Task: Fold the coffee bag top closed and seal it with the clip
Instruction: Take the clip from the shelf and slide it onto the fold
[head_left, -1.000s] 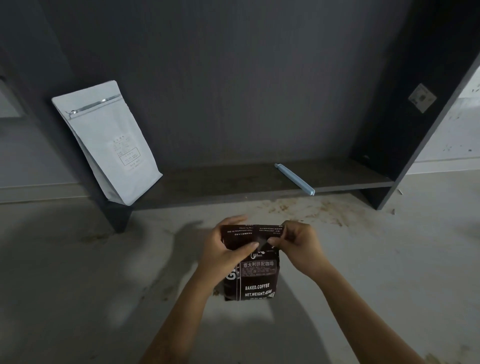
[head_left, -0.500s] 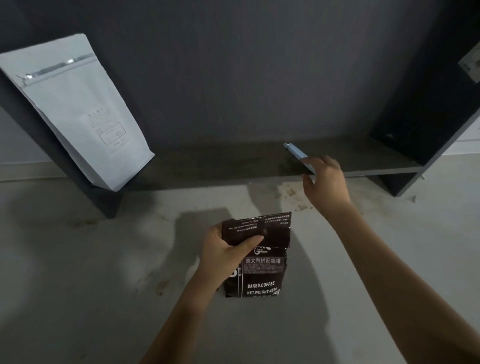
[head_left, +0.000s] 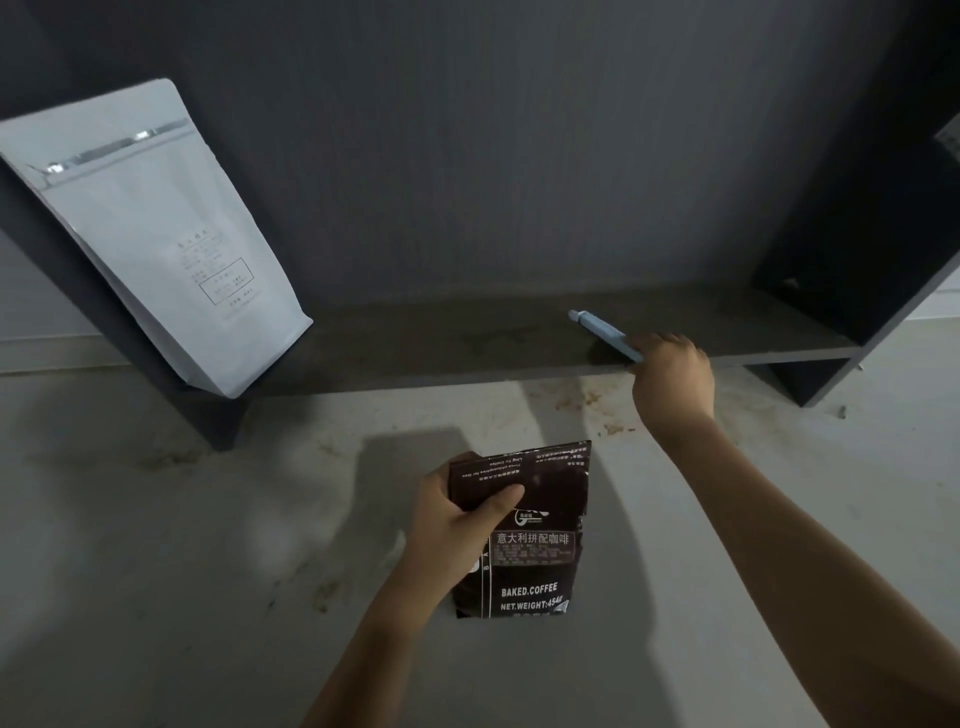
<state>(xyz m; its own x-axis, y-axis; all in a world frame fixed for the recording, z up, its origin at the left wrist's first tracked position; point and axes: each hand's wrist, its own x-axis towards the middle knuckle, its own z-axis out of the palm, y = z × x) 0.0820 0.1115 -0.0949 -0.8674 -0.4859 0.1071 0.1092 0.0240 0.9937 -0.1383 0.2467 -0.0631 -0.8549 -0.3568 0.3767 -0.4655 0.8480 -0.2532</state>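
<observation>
A dark brown coffee bag (head_left: 535, 545) with white lettering stands upright low in the middle, its top folded over toward me. My left hand (head_left: 457, 514) grips the bag's upper left, thumb pressing the folded flap down. A long pale blue clip (head_left: 600, 331) lies on the dark shelf board (head_left: 441, 348) farther back and to the right. My right hand (head_left: 670, 371) is stretched out to the clip, fingers closed around its near end, which they hide.
A large white coffee pouch (head_left: 156, 244) leans at the shelf's left end against a dark side panel. The shelf's right upright (head_left: 852, 291) stands at the right. The grey floor (head_left: 156, 519) in front has brown stains and crumbs near the shelf edge.
My right hand let go of the bag's top, reached to the shelf and closed on the clip's near end. The left hand keeps holding the folded bag.
</observation>
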